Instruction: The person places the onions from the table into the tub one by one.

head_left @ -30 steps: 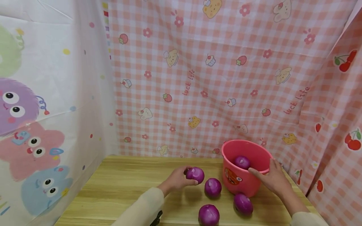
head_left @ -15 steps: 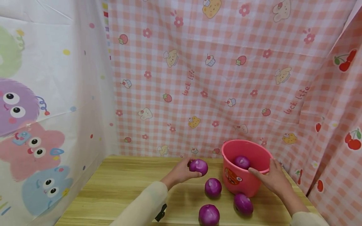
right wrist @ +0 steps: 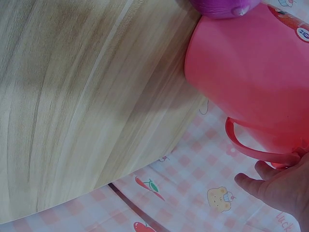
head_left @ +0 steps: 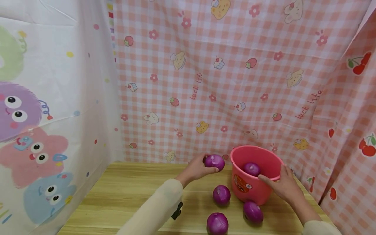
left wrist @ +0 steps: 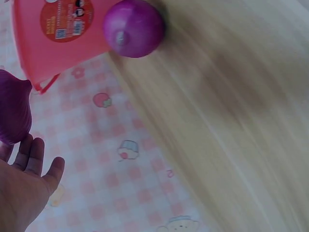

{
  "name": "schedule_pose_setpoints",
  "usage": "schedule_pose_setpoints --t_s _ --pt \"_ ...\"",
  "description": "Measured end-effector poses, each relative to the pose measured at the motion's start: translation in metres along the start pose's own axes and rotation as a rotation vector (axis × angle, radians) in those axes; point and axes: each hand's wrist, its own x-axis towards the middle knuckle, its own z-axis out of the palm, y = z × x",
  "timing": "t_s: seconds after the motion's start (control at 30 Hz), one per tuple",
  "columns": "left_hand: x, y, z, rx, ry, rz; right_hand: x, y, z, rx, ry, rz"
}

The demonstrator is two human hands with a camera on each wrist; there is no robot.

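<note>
The left hand point(head_left: 197, 167) is clamped around a purple onion point(head_left: 214, 162), its thumb on the near side, holding it above the tabletop point(head_left: 132, 192) between nine and ten o'clock from the pink bucket point(head_left: 255, 193), as the head view shows it. The right hand point(head_left: 286, 186) grips the bucket's rim at about four o'clock. A second onion point(head_left: 252, 169) lies inside the bucket. On the tabletop, a third onion point(head_left: 221, 195) sits at eight o'clock from the bucket, a fourth onion point(head_left: 217, 224) at seven, and a fifth onion point(head_left: 253, 212) just beside it at six. A checked curtain point(head_left: 191, 78) hangs at twelve.
</note>
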Motion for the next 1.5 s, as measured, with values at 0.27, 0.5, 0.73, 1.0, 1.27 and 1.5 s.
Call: schedule_pose_setpoints --t_s 0.27,0.5,0.73,1.0,1.27,1.5 --pt "0.015 0.022 0.008 -0.029 -0.011 0.008 0.001 0.0 0.001 -0.007 0.005 0.002" --pt "0.025 0.038 0.019 -0.033 0.001 0.055 0.001 0.0 0.002 0.001 0.012 -0.003" --pt "0.035 0.048 0.03 -0.03 0.025 0.05 0.0 0.0 0.002 0.009 0.013 -0.003" --pt "0.049 0.061 0.048 0.027 0.033 0.082 0.0 0.001 0.001 -0.002 0.024 -0.013" --pt "0.05 0.077 0.069 0.032 0.04 0.019 0.0 0.002 0.002 -0.008 0.032 -0.032" --pt "0.046 0.078 0.072 0.019 0.062 0.018 0.0 0.003 0.002 -0.007 0.03 -0.028"
